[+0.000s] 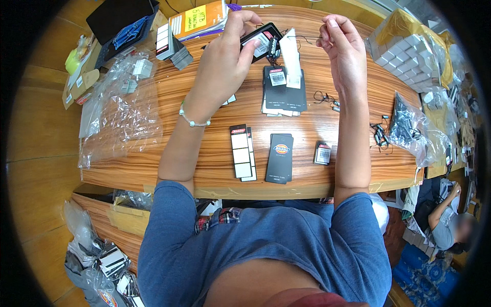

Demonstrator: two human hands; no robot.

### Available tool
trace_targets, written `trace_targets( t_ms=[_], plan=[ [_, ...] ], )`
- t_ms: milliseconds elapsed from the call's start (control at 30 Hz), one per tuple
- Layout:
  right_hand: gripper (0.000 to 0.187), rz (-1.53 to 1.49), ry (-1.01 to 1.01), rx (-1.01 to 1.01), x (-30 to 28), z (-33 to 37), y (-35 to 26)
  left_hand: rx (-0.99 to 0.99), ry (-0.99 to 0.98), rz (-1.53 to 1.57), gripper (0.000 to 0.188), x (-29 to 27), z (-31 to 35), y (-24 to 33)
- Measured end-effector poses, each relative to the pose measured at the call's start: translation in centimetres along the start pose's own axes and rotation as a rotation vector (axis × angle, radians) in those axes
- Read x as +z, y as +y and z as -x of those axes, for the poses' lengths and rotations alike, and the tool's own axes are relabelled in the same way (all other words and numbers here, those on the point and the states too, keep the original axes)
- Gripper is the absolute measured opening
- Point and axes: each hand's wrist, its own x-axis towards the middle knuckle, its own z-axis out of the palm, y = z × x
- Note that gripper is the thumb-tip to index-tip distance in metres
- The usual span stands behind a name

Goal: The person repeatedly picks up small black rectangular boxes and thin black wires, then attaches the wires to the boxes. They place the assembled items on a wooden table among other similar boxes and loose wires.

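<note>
My left hand [223,60], wearing a beaded bracelet, grips a bundle of black hang tags [262,43] over the far middle of the table. A white barcode label shows on the bundle. Beside it hangs a narrow white tag [290,53]. From the bundle a thin black string [308,39] runs right to my right hand [345,53], whose thumb and fingers are pinched on it. Below the bundle lies a pile of large dark tags [285,97]. Nearer me are white-panelled tags [240,153], dark tags with an oval emblem [280,159] and small barcode tags [322,153].
Loose black strings [379,134] and a clear bag of them [406,123] lie at the right. Behind stand wrapped white stacks [406,59]. Clear plastic [125,110], a tag stack [176,51] and notebooks [202,20] occupy the left. Another person [447,222] is at lower right.
</note>
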Motion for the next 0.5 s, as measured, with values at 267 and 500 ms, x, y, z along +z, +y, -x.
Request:
trace_targets(
  t_ms=[267, 500],
  plan=[
    [0.014, -0.25, -0.095, 0.062, -0.2, 0.2, -0.8, 0.111, -0.092, -0.161, 0.024, -0.7, -0.2, 0.0],
    [0.019, -0.086, -0.149, -0.002, -0.2, 0.5, -1.9, 0.005, -0.136, -0.044, 0.016, -1.0, -0.4, 0.0]
  ],
)
